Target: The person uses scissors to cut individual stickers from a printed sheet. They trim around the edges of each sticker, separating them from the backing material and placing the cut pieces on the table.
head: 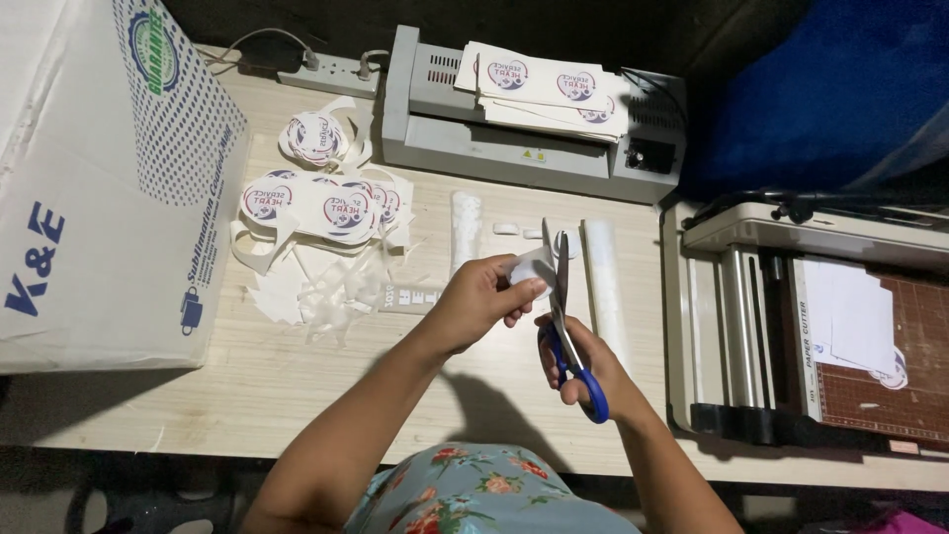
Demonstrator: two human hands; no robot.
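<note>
Overhead, both forearms reach up from the bottom edge and meet above the middle of the wooden table (326, 396). Left hand (479, 300): wrist bent slightly, fingers curled inward and pinching a small white paper piece (529, 269) between thumb and fingertips, held off the tabletop. Right hand (583, 361): fingers closed through the blue handles of a pair of scissors (561, 316). Blades point away from the body, parted a little, and meet the right edge of the paper piece. The 2 hands sit just beside each other, knuckles nearly touching.

Around them: a pile of white offcuts (321, 292) and round printed stickers (321, 203) to the left. 2 long white strips (605, 282) lie just past the hands. A grey laminator (435, 124) stands at the far edge with printed sheets (544, 91) stacked on top. A paper cutter (791, 326) stands on the right, a large white box (89, 178) on the left.
</note>
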